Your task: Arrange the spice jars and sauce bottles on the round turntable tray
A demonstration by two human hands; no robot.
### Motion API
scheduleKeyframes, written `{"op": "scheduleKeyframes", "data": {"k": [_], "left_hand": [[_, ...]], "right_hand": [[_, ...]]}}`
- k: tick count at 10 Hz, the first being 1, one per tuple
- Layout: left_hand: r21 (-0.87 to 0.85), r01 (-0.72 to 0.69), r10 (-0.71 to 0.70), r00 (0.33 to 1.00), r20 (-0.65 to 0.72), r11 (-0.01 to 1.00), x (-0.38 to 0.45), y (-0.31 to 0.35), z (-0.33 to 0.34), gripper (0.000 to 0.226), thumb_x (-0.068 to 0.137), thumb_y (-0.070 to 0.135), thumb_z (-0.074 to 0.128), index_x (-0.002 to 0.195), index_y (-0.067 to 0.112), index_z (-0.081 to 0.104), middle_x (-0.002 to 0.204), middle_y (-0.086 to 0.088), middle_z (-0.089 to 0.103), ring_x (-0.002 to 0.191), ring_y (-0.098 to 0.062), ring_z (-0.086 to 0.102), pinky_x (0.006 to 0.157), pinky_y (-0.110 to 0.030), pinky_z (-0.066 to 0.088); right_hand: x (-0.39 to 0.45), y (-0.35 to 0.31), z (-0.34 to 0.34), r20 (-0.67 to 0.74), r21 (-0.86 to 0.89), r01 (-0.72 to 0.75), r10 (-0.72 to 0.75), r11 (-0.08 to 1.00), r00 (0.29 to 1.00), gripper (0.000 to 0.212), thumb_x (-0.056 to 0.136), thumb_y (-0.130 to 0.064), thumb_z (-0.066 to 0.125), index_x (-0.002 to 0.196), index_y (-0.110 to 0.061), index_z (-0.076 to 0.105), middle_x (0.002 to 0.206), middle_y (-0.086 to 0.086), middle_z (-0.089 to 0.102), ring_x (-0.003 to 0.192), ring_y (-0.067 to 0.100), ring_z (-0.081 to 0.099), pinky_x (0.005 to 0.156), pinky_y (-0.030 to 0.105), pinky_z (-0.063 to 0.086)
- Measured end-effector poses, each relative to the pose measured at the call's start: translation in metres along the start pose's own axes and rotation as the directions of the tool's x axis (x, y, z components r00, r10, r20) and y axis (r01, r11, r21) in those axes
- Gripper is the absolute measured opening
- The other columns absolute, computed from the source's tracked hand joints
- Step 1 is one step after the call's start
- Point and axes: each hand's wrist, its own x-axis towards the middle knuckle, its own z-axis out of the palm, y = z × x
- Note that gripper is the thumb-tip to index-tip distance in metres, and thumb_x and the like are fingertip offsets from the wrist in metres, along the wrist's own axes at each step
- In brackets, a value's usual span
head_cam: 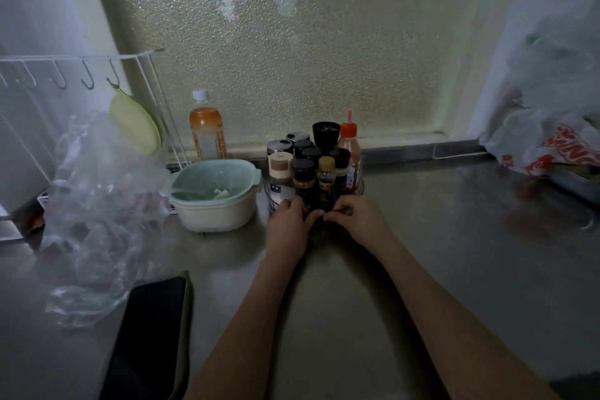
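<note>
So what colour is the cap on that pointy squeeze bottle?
Red cap, clearest in the head view.

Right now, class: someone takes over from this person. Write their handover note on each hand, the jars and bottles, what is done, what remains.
Left hand: fingers curled at the turntable tray's near edge; its grip on the tray or a bottle is unclear.
Right hand: the same, beside the left.
Spice jars and the red-capped sauce bottle stand upright, packed together on the tray.
Done: these are loaded.
Left: final positioning. The orange drink bottle stands off the tray by the window.
</note>
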Motion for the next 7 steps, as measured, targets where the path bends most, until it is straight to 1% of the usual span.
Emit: {"op": "scheduleKeyframes", "data": {"k": [1,2,3,4,5,6,7], "left_hand": [[0.017,0.005,-0.004,1.0,-0.028,1.0,0.009,-0.005,0.005,0.037,0.089,0.043,0.054,0.1,0.008,0.053,0.102,-0.015,0.059,0.09,-0.03,0.056,0.077,-0.039,0.046],[0.048,0.017,-0.013,0.997,-0.081,0.999,0.016,-0.01,0.01,0.039,0.088,0.047,0.054,0.097,0.008,0.053,0.101,-0.015,0.059,0.088,-0.03,0.057,0.071,-0.038,0.044],[0.079,0.064,-0.055,0.992,-0.114,0.995,0.02,-0.011,0.012,0.042,0.088,0.047,0.053,0.098,0.007,0.051,0.103,-0.015,0.058,0.091,-0.032,0.057,0.068,-0.037,0.041],[0.1,0.072,-0.059,0.99,-0.128,0.992,0.022,-0.012,0.015,0.042,0.088,0.047,0.053,0.1,0.007,0.052,0.104,-0.015,0.058,0.093,-0.032,0.057,0.069,-0.037,0.042],[0.076,0.076,-0.066,0.99,-0.122,0.994,0.023,-0.011,0.014,0.04,0.087,0.049,0.054,0.095,0.009,0.052,0.101,-0.012,0.058,0.091,-0.03,0.057,0.066,-0.035,0.04],[0.029,0.074,-0.069,0.984,-0.166,0.997,0.018,-0.01,0.008,0.036,0.083,0.051,0.058,0.08,0.016,0.049,0.083,-0.003,0.057,0.08,-0.022,0.057,0.064,-0.032,0.039],[-0.015,-0.021,0.013,0.923,-0.384,1.0,0.013,0.0,-0.003,0.034,0.079,0.051,0.056,0.075,0.017,0.05,0.074,0.002,0.055,0.071,-0.016,0.053,0.072,-0.04,0.049]], "right_hand": [[0.013,0.008,0.005,-0.006,0.008,0.0,0.0,1.0,1.0,0.015,0.072,-0.02,0.078,0.07,-0.01,0.068,0.063,-0.005,0.058,0.057,-0.004,0.049,0.054,0.006,0.037],[0.019,0.011,0.012,-0.012,0.078,-0.013,0.014,0.997,1.0,0.013,0.072,-0.018,0.078,0.067,-0.013,0.067,0.059,-0.012,0.057,0.054,-0.005,0.053,0.053,0.008,0.038],[0.024,0.011,0.018,-0.021,0.091,0.003,-0.001,0.996,1.0,0.013,0.071,-0.017,0.078,0.068,-0.011,0.068,0.058,-0.016,0.055,0.055,-0.007,0.054,0.052,0.009,0.037],[0.027,0.012,0.018,-0.019,0.113,0.019,-0.017,0.993,1.0,0.012,0.072,-0.018,0.078,0.068,-0.013,0.068,0.059,-0.013,0.057,0.055,-0.002,0.052,0.053,0.01,0.037],[0.024,0.014,0.019,-0.036,0.121,0.048,-0.044,0.992,0.998,0.013,0.072,-0.02,0.078,0.07,-0.012,0.068,0.064,-0.008,0.058,0.06,-0.001,0.053,0.056,0.011,0.037],[0.024,0.016,0.022,-0.049,0.096,0.066,-0.062,0.993,0.997,0.015,0.073,-0.022,0.077,0.074,-0.011,0.067,0.07,-0.006,0.059,0.066,0.003,0.053,0.059,0.01,0.037],[0.019,0.013,0.021,-0.067,0.162,0.041,-0.03,0.986,0.997,0.015,0.076,-0.026,0.075,0.078,-0.017,0.064,0.076,-0.006,0.065,0.073,0.0,0.059,0.06,0.009,0.04]]}}
